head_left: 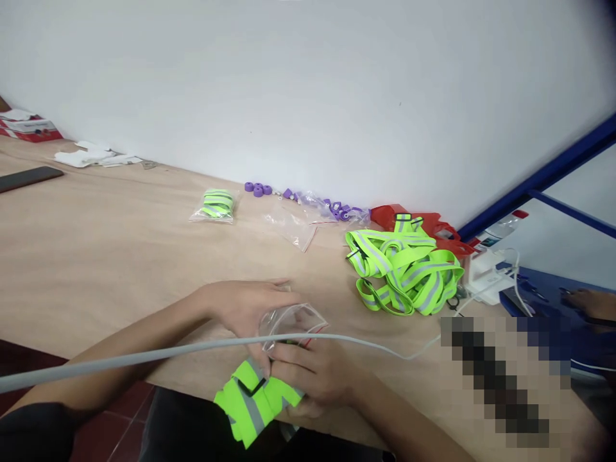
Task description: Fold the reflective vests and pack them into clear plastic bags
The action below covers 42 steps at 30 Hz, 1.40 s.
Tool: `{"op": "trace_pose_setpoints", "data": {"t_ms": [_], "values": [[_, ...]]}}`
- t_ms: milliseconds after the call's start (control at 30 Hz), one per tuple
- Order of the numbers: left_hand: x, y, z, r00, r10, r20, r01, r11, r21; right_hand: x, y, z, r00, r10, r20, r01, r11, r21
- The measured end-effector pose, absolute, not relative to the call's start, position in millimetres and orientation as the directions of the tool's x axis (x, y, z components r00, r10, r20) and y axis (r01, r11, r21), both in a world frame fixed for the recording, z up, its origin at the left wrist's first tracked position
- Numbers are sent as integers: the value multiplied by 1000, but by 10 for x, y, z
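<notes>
My left hand (243,305) is closed on a clear zip bag (296,319), whose mouth gapes toward the right. My right hand (325,372) has its fingers wrapped round a folded neon-green reflective strap (255,407) with grey stripes and a black buckle. That bundle hangs just below the bag, at the table's front edge. Both hands meet there, and the right fingertips touch the bag's lower side. Whether any strap is inside the bag is hard to make out. A white cable (202,348) crosses in front of the bag and the left forearm.
A loose pile of green reflective straps (404,269) lies to the right, beside a red bag (385,215). Farther back are a packed strap bag (217,204), flat clear bags (289,224) and purple parts (258,190). A white power strip (488,276) and another person's hand (590,301) are at right.
</notes>
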<state>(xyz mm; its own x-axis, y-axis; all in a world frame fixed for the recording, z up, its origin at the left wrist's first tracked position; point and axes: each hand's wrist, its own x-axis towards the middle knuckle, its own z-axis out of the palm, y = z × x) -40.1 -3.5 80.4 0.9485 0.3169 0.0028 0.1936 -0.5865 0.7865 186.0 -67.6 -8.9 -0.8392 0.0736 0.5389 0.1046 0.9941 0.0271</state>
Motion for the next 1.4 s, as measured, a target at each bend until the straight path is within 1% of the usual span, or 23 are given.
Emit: {"op": "trace_pose_setpoints", "data": {"t_ms": [67,100,167,200,267,333,467,500,567,633,700,767,833,967,1033,1100,1167,1300,1333,1400], "values": [[-402,-9,753,961,278,7,121,-440,890,1856,-683,-65,-804,76,590,101,995,10],[-406,5,716,968,251,7,86,-357,930,1852,-690,-47,-796,58,603,87,996,19],[-414,15,639,980,201,5,41,-224,974,1835,-710,-12,-788,-9,615,44,996,71],[-414,6,610,980,197,17,23,-200,980,1824,-722,-2,-781,-48,623,23,994,105],[-407,-41,595,974,217,68,-19,-219,975,1803,-744,-5,-751,-126,648,-26,986,162],[-393,-104,637,966,230,115,-51,-263,963,1790,-756,-31,-720,-143,679,-50,987,155],[-392,-165,764,974,210,88,-22,-300,954,1811,-756,-66,-726,-33,687,-44,999,1],[-402,-157,779,973,216,81,-14,-294,956,1819,-756,-58,-739,-6,674,-38,999,-32],[-434,-121,784,961,267,72,16,-312,950,1827,-755,-25,-767,41,641,-20,996,-88],[-477,-72,773,934,350,74,80,-406,910,1820,-746,10,-767,96,634,2,989,-147],[-521,-27,768,904,420,82,163,-516,841,1809,-721,26,-741,147,656,22,981,-195],[-556,4,775,882,461,94,229,-594,772,1815,-679,15,-712,214,669,74,970,-231],[-576,19,788,865,487,117,281,-666,691,1846,-626,-11,-709,284,646,156,956,-249],[-578,19,779,844,518,141,411,-792,451,1935,-532,-48,-755,392,525,280,918,-281],[-564,18,742,826,551,119,492,-807,327,1955,-517,-45,-759,421,497,296,902,-313],[-543,19,692,796,595,107,562,-794,233,1945,-528,-30,-750,439,495,280,888,-364],[-517,23,639,768,630,118,606,-773,187,1915,-559,-8,-755,463,465,253,859,-445],[-480,52,557,761,632,145,606,-773,189,1855,-619,27,-786,518,338,231,753,-616],[-480,65,542,762,632,142,605,-772,192,1848,-625,30,-780,530,332,226,734,-640],[-492,98,523,752,647,126,622,-759,193,1844,-623,28,-749,548,373,200,723,-661]]}}
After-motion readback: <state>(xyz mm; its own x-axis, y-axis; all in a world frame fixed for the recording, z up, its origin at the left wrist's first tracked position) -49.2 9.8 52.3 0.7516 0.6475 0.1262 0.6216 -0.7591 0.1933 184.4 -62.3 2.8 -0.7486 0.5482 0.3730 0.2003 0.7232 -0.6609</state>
